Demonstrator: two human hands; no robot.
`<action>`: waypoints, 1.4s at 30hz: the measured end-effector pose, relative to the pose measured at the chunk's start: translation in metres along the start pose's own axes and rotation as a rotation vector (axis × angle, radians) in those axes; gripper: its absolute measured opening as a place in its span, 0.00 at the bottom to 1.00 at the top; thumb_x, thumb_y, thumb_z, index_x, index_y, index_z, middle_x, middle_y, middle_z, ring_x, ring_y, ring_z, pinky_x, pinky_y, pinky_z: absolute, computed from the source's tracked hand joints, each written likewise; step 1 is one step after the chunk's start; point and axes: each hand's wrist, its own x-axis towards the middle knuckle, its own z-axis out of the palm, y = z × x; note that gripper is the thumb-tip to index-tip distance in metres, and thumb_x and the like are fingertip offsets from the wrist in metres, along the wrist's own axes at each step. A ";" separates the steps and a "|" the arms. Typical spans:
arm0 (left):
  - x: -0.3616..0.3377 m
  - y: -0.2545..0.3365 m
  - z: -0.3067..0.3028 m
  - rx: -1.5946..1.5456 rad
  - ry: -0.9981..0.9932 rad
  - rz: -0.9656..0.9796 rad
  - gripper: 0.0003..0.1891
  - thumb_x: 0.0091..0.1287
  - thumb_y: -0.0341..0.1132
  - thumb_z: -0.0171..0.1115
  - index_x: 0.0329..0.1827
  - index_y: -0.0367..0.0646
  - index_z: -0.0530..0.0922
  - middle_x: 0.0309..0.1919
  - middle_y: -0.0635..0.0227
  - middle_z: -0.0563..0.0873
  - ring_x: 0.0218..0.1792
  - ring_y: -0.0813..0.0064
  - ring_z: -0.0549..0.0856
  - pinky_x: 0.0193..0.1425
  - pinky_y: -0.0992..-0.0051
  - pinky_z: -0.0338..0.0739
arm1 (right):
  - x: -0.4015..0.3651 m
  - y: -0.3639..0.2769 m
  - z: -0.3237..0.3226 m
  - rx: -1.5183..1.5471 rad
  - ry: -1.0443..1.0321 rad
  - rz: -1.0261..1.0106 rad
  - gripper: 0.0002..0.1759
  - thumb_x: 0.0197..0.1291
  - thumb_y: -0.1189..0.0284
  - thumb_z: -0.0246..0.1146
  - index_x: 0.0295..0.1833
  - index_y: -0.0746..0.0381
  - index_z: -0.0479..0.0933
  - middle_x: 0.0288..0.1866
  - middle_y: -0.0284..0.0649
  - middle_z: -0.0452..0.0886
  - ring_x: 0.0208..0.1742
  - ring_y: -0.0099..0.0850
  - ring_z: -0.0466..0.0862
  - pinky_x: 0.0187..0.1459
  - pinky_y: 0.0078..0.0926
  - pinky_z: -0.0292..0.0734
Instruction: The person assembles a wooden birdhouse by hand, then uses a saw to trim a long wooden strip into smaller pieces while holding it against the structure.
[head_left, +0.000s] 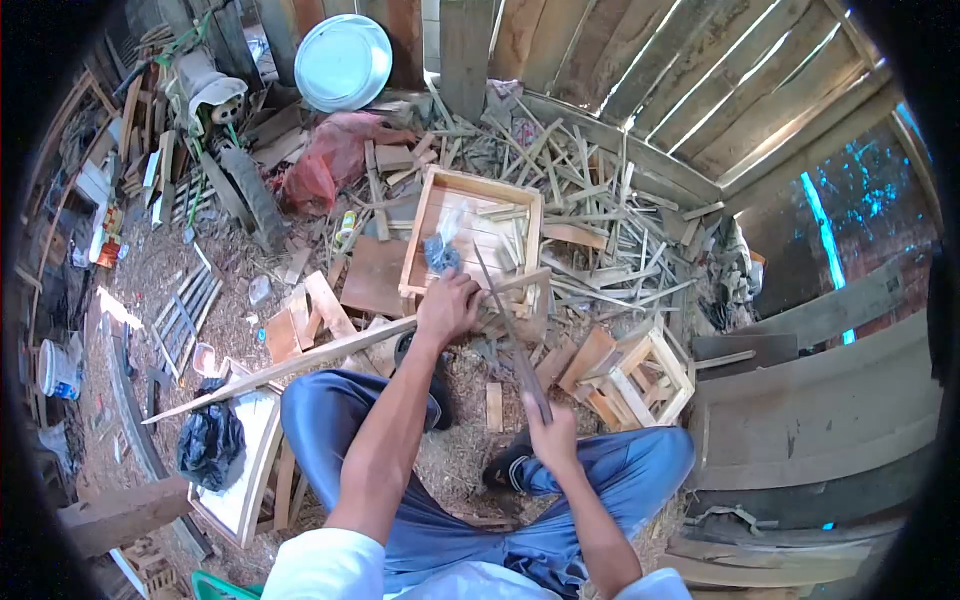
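Note:
My left hand [447, 308] is closed over a long wooden strip [300, 364], pressing it close to the near edge of a shallow wooden crate [533, 225]. The strip slants from the lower left up to the crate. In my right hand [552, 438] is the handle end of a long, dark, tapering handsaw [520, 357]. Its blade crosses the strip just right of my left hand, and its narrow tip reaches over the crate. Inside the crate are a bluish bundle in clear plastic [441, 252] and several short wood pieces [511, 238].
Scrap sticks [610, 225] lie heaped behind and right of the crate. A small wooden frame [640, 378] stands near my right knee. To the left are a white-topped panel [240, 450] and a black plastic bag [211, 445]. A pale basin [343, 62] leans on the plank wall.

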 end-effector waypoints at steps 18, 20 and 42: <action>0.002 -0.002 -0.003 -0.026 0.028 0.011 0.10 0.64 0.38 0.60 0.31 0.39 0.78 0.30 0.60 0.81 0.38 0.57 0.76 0.46 0.62 0.72 | -0.011 -0.016 -0.014 0.034 -0.012 0.037 0.20 0.66 0.60 0.61 0.32 0.68 0.81 0.18 0.48 0.77 0.22 0.41 0.82 0.27 0.37 0.72; -0.002 0.000 0.002 -0.050 0.056 0.038 0.09 0.64 0.37 0.59 0.31 0.40 0.78 0.30 0.60 0.81 0.38 0.56 0.77 0.46 0.62 0.72 | -0.001 -0.004 -0.007 0.028 0.005 -0.033 0.21 0.66 0.60 0.61 0.33 0.69 0.80 0.19 0.49 0.76 0.22 0.42 0.82 0.27 0.38 0.71; -0.005 -0.005 0.008 0.098 0.029 0.054 0.06 0.60 0.36 0.60 0.32 0.43 0.79 0.32 0.65 0.81 0.41 0.61 0.78 0.44 0.64 0.74 | -0.017 -0.004 -0.012 -0.022 0.075 -0.092 0.18 0.65 0.61 0.61 0.34 0.67 0.83 0.19 0.53 0.76 0.22 0.43 0.82 0.28 0.37 0.73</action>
